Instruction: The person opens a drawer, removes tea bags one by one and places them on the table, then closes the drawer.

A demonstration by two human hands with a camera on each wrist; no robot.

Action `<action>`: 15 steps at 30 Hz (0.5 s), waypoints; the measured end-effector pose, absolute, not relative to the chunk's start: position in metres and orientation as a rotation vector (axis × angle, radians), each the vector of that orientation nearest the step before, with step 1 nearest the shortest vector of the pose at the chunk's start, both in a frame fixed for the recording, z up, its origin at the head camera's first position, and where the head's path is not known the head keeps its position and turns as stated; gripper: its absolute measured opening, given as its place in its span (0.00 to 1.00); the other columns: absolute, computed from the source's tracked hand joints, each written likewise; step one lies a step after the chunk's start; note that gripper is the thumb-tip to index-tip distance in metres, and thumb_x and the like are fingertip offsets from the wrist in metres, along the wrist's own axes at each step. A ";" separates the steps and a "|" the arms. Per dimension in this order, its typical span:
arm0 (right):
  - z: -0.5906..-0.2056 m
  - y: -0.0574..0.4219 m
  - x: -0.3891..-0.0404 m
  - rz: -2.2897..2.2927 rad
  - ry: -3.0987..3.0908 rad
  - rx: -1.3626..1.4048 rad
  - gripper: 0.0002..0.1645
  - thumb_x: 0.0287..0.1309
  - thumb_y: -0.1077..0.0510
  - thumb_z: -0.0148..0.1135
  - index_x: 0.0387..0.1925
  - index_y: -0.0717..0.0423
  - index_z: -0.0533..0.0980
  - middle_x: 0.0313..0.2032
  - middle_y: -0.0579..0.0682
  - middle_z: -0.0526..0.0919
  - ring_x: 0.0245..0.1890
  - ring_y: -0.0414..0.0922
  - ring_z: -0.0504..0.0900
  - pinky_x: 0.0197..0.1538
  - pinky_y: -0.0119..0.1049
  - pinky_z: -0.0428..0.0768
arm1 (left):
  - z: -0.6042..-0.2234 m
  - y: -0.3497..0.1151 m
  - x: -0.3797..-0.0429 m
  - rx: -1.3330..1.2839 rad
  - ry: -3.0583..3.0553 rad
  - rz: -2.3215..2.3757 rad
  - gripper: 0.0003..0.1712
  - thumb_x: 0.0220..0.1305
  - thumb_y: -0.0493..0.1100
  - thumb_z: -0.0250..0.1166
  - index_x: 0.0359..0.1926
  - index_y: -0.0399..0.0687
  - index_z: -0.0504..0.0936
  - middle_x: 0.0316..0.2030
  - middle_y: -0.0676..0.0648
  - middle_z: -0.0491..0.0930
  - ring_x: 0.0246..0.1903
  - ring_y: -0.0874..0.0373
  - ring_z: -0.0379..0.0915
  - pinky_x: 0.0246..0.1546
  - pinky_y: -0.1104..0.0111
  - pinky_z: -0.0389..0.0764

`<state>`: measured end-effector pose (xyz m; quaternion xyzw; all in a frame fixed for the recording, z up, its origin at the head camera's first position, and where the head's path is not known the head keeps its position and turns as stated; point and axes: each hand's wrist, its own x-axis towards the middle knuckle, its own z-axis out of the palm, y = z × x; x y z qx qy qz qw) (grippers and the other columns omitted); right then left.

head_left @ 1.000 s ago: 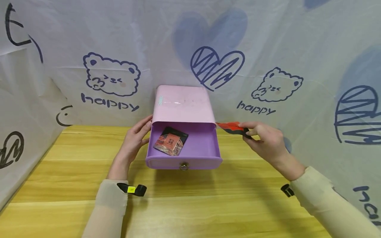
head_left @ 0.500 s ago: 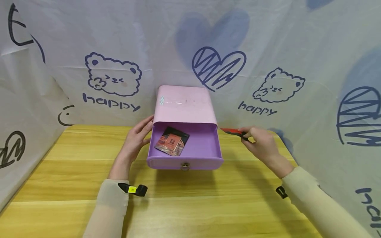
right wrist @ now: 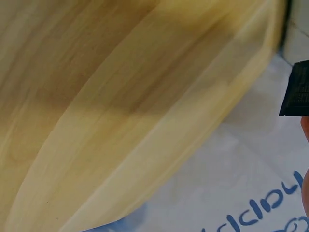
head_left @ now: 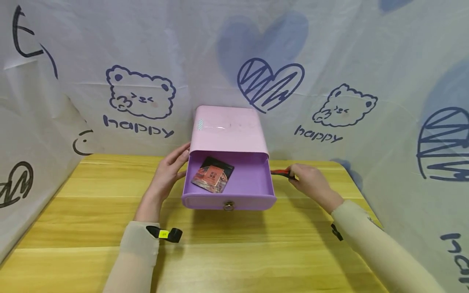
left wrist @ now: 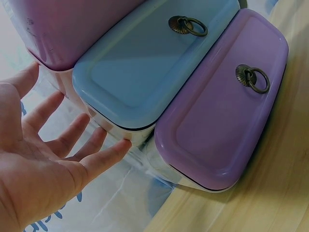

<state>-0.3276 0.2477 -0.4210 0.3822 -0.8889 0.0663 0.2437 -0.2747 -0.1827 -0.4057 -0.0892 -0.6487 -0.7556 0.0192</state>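
A small chest of drawers with a pink top (head_left: 231,128) stands at the back of the table, its purple top drawer (head_left: 253,179) pulled out. Inside that drawer, on the left, lies a black and red sachet (head_left: 212,176). My left hand (head_left: 165,173) rests its fairly straight, spread fingers against the chest's left side, as the left wrist view also shows. To the right of the drawer, my right hand (head_left: 311,180) pinches another red and black sachet (head_left: 281,173), seen nearly edge-on. Only a dark corner of this sachet (right wrist: 297,92) shows in the right wrist view.
Below the pulled-out drawer, a blue drawer (left wrist: 130,72) and a lower purple drawer (left wrist: 222,106) are closed, each with a brass ring handle. The wooden table (head_left: 220,252) reaches toward me. A white cloth with drawings (head_left: 205,53) hangs behind and beside it.
My right hand has moved down and slightly left with its sachet, which has turned more edge-on. My left hand has kept its place on the chest's side.
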 end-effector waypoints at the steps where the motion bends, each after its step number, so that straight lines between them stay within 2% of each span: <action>1: -0.424 0.247 -0.330 0.168 -2.421 1.066 0.15 0.41 0.60 0.70 0.29 0.52 0.71 0.30 0.47 0.82 0.27 0.43 0.78 0.26 0.39 0.80 | -0.406 -0.183 -0.275 -0.273 -2.017 -2.344 0.28 0.63 0.56 0.55 0.63 0.58 0.66 0.64 0.49 0.61 0.57 0.55 0.59 0.55 0.46 0.67; 8: -0.440 0.246 -0.345 0.150 -2.429 1.111 0.12 0.43 0.61 0.68 0.26 0.52 0.70 0.23 0.45 0.78 0.21 0.41 0.74 0.22 0.36 0.78 | -0.406 -0.184 -0.275 -0.269 -2.036 -2.331 0.29 0.62 0.57 0.55 0.63 0.59 0.66 0.64 0.49 0.61 0.57 0.55 0.59 0.54 0.50 0.70; 15: -0.449 0.244 -0.351 0.139 -2.596 1.085 0.10 0.46 0.63 0.65 0.27 0.51 0.71 0.24 0.45 0.78 0.23 0.41 0.74 0.25 0.38 0.79 | -0.405 -0.184 -0.275 -0.275 -2.027 -2.339 0.28 0.62 0.57 0.56 0.63 0.59 0.66 0.64 0.49 0.61 0.57 0.55 0.59 0.55 0.47 0.68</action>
